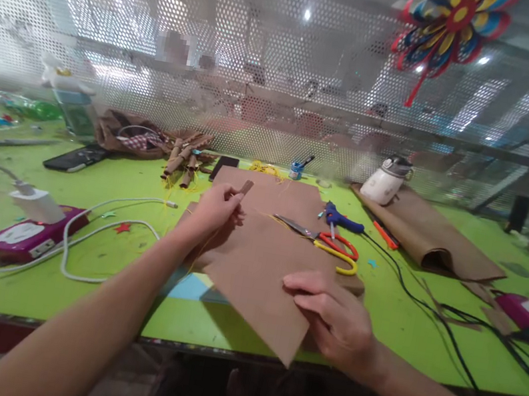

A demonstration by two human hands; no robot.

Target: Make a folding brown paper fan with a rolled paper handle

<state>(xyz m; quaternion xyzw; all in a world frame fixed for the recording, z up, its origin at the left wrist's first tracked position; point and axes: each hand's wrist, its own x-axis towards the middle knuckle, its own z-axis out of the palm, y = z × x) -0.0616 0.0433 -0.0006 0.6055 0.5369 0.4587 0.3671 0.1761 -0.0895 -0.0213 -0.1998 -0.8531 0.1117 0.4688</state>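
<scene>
My left hand is raised over the green table, fingers pinched on a small strip of brown paper. My right hand lies on the near corner of a brown paper sheet, gripping its edge with curled fingers. The sheet lies tilted across the table's middle, its near corner past the front edge. Scissors with red and yellow handles rest on the sheet's far right part. Thin yellow thread runs across the sheet near my left hand.
A blue glue gun with a black cord lies beyond the scissors. Rolled brown paper tubes, a phone, a magenta device with white cable sit left. Folded brown paper and a white bottle sit right. Perforated screen behind.
</scene>
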